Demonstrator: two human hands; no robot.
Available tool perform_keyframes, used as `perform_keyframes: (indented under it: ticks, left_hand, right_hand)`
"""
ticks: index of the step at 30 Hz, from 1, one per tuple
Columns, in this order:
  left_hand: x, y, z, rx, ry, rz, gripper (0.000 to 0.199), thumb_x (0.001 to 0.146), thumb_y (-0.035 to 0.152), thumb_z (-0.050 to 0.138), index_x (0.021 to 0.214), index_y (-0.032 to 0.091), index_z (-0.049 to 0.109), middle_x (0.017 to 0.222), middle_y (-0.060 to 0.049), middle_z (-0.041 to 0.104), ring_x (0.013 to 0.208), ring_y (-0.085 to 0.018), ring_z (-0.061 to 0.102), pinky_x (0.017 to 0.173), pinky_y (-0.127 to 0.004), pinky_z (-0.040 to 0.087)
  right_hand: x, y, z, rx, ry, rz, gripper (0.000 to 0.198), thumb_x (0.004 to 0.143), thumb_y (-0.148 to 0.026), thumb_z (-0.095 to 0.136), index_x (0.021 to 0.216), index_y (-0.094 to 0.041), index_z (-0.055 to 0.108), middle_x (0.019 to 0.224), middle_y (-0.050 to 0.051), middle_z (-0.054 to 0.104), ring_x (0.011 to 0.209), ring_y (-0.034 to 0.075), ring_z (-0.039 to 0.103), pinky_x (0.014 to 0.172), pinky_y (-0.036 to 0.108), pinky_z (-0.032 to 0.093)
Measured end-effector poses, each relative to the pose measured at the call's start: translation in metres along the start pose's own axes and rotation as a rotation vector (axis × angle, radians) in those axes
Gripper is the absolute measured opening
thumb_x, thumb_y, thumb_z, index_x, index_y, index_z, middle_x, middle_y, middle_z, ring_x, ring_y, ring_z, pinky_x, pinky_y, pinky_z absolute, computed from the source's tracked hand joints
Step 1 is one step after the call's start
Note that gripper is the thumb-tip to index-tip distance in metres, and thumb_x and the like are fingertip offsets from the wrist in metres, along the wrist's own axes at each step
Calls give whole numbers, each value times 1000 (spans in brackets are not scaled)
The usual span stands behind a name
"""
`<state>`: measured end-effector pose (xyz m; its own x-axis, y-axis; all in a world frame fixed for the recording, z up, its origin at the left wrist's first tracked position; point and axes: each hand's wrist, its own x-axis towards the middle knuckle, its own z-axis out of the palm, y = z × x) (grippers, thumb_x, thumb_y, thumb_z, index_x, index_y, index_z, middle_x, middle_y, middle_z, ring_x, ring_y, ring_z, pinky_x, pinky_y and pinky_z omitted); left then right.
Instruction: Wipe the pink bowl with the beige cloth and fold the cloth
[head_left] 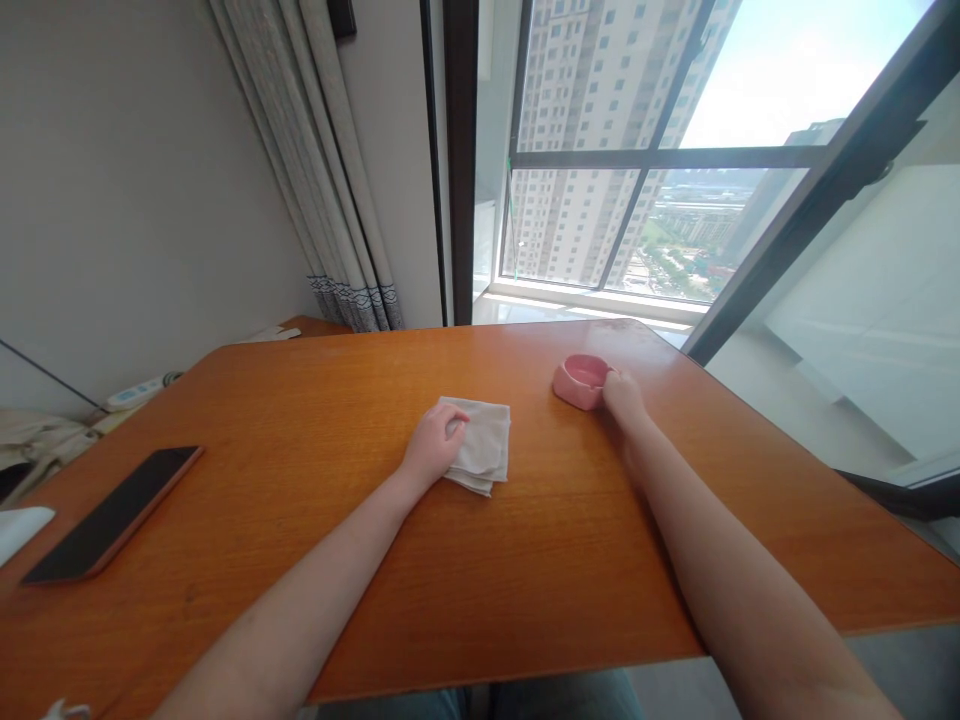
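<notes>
A folded whitish cloth [484, 440] lies on the wooden table [375, 600] near its middle. My left hand [435, 442] is on the cloth's left edge, fingers bent over it and closed; the underside of the grip is hidden. To the right of the cloth, a small pink bowl [583, 370] with thick, angular walls appears to rest on the tabletop. My right hand [622, 395] pinches the bowl's right side, its fingertips partly hidden by the hand itself.
A dark flat slab like a tablet or phone [120, 510] lies at the table's left, beside a white object [22, 530] at the frame edge. A power strip [139, 392] sits beyond the left edge. Behind are a grey curtain [337, 200] and a large window [645, 160].
</notes>
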<state>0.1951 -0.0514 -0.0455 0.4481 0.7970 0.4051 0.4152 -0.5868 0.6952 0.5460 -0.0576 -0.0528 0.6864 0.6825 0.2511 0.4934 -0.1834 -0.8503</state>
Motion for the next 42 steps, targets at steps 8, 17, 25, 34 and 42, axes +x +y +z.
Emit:
perform_keyframes:
  ticks: [8, 17, 25, 34, 42]
  left_hand:
    - [-1, 5, -2, 130, -69, -7, 16, 80, 20, 47, 88, 17, 62, 96, -6, 62, 96, -21, 56, 90, -36, 43]
    - [-4, 17, -4, 106, -147, 39, 22, 84, 24, 45, 99, 16, 59, 92, -6, 62, 84, -18, 56, 81, -34, 45]
    - [-9, 24, -3, -191, -200, -16, 41, 84, 42, 51, 117, 18, 48, 93, -5, 62, 85, -18, 59, 80, -31, 45]
    - [17, -13, -19, -727, 226, -478, 25, 70, 34, 56, 88, 16, 56, 76, -1, 61, 66, -13, 56, 60, -24, 44]
    - [20, -67, -74, -372, 328, -533, 26, 60, 39, 66, 71, 17, 58, 64, 0, 56, 64, -16, 52, 59, -25, 40]
  right_hand:
    - [-37, -51, -6, -203, 239, -292, 49, 86, -34, 37, 131, -15, 41, 133, 16, 44, 123, 29, 39, 100, 49, 31]
    - [-110, -79, 51, -318, -430, -630, 22, 80, -35, 57, 92, -17, 60, 97, 11, 58, 95, 24, 53, 87, 36, 41]
    - [-127, -99, 57, 406, -599, -155, 24, 85, -44, 42, 73, -25, 38, 60, -5, 47, 59, 15, 50, 62, 28, 44]
    - [-152, -104, 55, 86, -705, -577, 30, 84, -35, 50, 110, -21, 52, 113, 10, 62, 106, 22, 56, 94, 40, 41]
    - [-123, -90, 48, -470, -736, -790, 39, 69, -2, 45, 101, -20, 60, 119, 7, 62, 115, 23, 51, 101, 41, 31]
